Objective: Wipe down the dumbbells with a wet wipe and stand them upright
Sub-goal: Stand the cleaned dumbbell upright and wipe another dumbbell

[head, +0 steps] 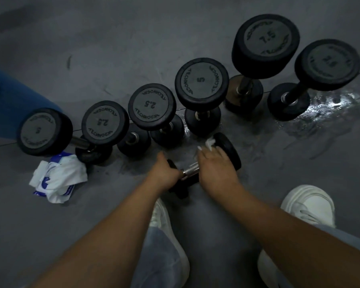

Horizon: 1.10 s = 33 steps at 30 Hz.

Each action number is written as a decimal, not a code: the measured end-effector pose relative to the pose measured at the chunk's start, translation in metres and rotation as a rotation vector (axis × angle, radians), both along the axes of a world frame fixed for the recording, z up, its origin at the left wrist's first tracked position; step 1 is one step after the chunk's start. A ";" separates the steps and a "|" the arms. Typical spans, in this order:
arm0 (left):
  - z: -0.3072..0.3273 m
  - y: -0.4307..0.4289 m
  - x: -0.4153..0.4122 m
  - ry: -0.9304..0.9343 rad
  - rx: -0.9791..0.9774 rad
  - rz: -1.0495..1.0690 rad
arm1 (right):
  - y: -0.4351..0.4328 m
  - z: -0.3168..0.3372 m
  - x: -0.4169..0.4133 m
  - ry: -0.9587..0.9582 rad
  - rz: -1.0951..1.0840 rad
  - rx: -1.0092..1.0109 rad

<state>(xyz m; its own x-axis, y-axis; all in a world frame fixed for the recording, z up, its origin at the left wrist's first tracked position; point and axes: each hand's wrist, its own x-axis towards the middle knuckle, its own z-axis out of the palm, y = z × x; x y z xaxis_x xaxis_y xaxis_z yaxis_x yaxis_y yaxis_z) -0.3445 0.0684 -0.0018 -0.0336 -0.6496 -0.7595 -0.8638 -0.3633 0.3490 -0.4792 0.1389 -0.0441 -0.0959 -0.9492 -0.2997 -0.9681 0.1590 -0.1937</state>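
One small dumbbell (190,170) lay on its side on the grey floor (195,28), just in front of the person's white shoes (308,204). The left grip (164,173) was closed around the nearer black head of this dumbbell and held it. The right grip (216,163) lay over the farther head, with its fingers bent on a crumpled white wipe (210,143) which they pressed against the rubber. Between the two grips the metal handle was visible.

Behind the lying dumbbell, six other dumbbells stood on end in a row that went from the left to the far right. Their top faces showed the numbers 5 (42,132), 2.5 (105,122), 2.5 (152,106), 5 (202,83) and 7.5 (265,44). The number on the last one (326,63) was too blurred to read.

A white and blue pack of wipes (58,177) lay on the floor at the left, touching the base of the first dumbbell. Near the last dumbbell, a wet patch (330,104) shone on the floor.
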 end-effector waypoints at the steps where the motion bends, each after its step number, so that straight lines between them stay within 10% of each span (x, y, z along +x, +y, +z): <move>1: -0.001 0.011 0.000 -0.051 -0.086 0.030 | 0.004 0.001 0.013 -0.013 0.016 0.027; 18: -0.008 0.035 0.001 -0.056 -0.394 0.142 | 0.004 0.003 0.030 -0.115 0.086 -0.037; 33: 0.000 -0.025 0.018 -0.001 -0.127 -0.153 | 0.006 0.006 0.031 -0.107 0.165 -0.084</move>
